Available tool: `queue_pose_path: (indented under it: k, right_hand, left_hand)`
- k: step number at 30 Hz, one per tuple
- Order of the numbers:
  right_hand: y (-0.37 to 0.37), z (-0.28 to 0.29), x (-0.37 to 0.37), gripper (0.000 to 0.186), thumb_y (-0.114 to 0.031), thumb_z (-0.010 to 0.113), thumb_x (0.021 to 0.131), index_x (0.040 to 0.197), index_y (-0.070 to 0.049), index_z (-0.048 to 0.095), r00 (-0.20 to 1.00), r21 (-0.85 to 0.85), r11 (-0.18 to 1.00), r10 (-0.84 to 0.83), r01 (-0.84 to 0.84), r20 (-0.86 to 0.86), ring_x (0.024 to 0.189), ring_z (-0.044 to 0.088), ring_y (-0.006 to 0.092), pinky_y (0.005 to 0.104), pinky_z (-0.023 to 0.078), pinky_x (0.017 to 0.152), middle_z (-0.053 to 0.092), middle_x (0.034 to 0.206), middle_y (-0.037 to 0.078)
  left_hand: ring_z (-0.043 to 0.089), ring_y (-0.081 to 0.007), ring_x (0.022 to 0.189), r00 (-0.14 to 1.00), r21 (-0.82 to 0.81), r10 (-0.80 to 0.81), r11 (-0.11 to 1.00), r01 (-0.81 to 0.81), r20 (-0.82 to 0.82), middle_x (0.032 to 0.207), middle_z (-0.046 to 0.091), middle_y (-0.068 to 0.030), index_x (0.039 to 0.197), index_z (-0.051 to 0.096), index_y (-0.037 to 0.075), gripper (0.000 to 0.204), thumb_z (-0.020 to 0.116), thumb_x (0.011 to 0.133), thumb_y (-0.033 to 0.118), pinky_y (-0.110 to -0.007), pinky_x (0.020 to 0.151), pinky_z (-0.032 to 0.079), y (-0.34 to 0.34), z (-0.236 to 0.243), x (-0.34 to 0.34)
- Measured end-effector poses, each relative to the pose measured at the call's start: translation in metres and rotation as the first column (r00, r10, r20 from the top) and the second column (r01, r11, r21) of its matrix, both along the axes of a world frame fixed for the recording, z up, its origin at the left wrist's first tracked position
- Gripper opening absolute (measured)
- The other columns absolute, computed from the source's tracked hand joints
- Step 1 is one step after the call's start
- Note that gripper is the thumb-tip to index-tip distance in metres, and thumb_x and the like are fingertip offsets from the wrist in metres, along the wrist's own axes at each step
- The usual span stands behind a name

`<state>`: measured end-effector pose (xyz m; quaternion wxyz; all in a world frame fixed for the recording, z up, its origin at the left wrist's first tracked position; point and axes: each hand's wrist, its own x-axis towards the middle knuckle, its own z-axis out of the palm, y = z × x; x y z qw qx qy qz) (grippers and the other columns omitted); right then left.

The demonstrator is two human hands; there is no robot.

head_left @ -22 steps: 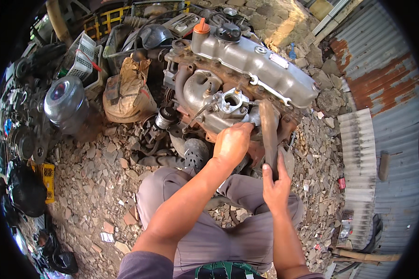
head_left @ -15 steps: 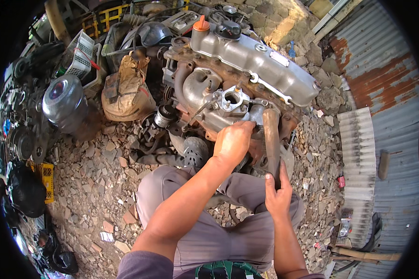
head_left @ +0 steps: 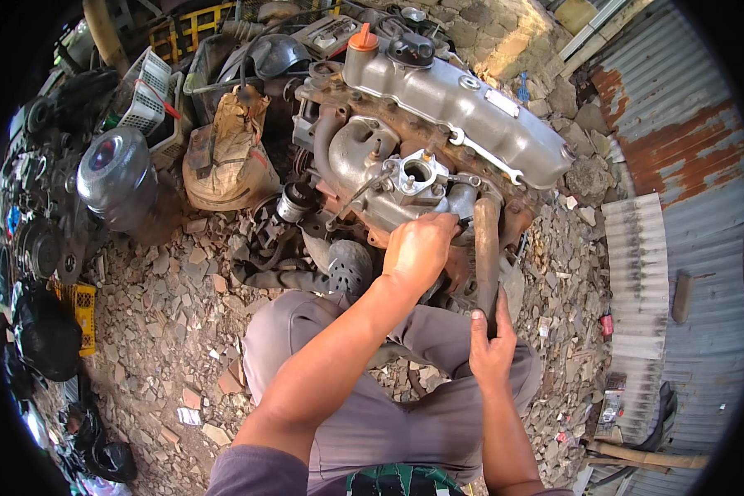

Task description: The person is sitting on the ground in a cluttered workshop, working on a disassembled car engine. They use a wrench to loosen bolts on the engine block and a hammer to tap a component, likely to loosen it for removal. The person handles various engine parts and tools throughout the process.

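Beside the engine (head_left: 428, 136), your right hand (head_left: 493, 355) holds the stick (head_left: 488, 248), fingers wrapped around its dark lower end. Its top now stands nearer to you than a moment ago, so the grey pipe (head_left: 462, 199) shows more. Your left hand (head_left: 419, 252) is a narrow fist at the engine's flank; its content one cannot tell. Worn, round wood meets smooth and rusty metal.

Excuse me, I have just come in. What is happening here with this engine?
The person's left hand is closed at the near side of the engine; what it may hold is hidden. The right hand grips a brown, wood-like bar, its upper end pointing toward the engine. A wrench lies along the near edge of the silver cover.
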<state>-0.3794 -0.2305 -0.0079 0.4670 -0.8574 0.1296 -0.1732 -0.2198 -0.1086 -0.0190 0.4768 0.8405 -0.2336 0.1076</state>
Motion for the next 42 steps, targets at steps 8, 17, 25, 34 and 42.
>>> queue_pose_path:
  k: [8,17,25,34,42]
  right_hand:
    - [0.006,0.022,0.028,0.055,-0.016,0.058,0.096,0.139,0.013,0.040,0.996,-0.031,0.999,0.016,-0.013,0.087,0.126,0.051,0.0309,0.0386,0.038,0.106,0.051,0.136,0.028]
    - [-0.008,-0.004,0.000,0.054,-0.014,0.059,0.094,0.137,0.014,0.041,1.000,-0.093,0.995,0.022,-0.020,0.017,0.122,0.055,0.0344,0.0396,0.042,0.103,0.053,0.131,0.031]
    - [0.004,0.024,0.021,0.055,-0.014,0.058,0.095,0.138,0.015,0.039,0.995,-0.051,0.999,0.007,-0.002,0.098,0.123,0.054,0.0330,0.0393,0.040,0.104,0.053,0.133,0.029]
    - [-0.004,-0.012,-0.001,0.056,-0.015,0.059,0.094,0.138,0.014,0.039,1.000,-0.107,0.994,0.021,-0.021,0.003,0.127,0.051,0.0379,0.0408,0.039,0.106,0.051,0.135,0.031]
    - [-0.003,0.011,0.018,0.056,-0.018,0.058,0.097,0.138,0.014,0.039,0.997,-0.074,0.997,0.019,-0.014,0.069,0.124,0.053,0.0357,0.0402,0.040,0.104,0.052,0.134,0.029]
  left_hand:
    - [0.065,-0.0369,0.085,0.999,0.080,-0.002,0.997,0.005,-0.044,0.091,0.068,-0.0144,0.100,0.066,0.005,0.016,0.058,0.087,0.010,-0.046,0.072,0.052,0.003,0.005,-0.002]
    - [0.066,-0.0360,0.086,0.999,0.020,-0.005,1.000,0.005,-0.031,0.092,0.068,-0.0150,0.101,0.066,0.004,0.017,0.057,0.087,0.008,-0.045,0.072,0.053,0.003,0.000,-0.003]
    - [0.066,-0.0376,0.083,1.000,0.016,0.007,1.000,-0.007,0.013,0.093,0.068,-0.0146,0.098,0.065,0.005,0.017,0.056,0.083,0.007,-0.046,0.072,0.053,0.001,-0.003,-0.002]
    - [0.066,-0.0355,0.088,0.997,0.062,-0.010,0.998,0.015,-0.078,0.094,0.069,-0.0135,0.103,0.067,0.006,0.018,0.060,0.087,0.011,-0.044,0.074,0.052,0.002,0.001,-0.002]
    - [0.066,-0.0376,0.081,1.000,0.058,0.020,0.998,-0.020,0.008,0.089,0.067,-0.0146,0.094,0.065,0.006,0.013,0.056,0.085,0.007,-0.047,0.070,0.053,0.002,0.003,-0.001]
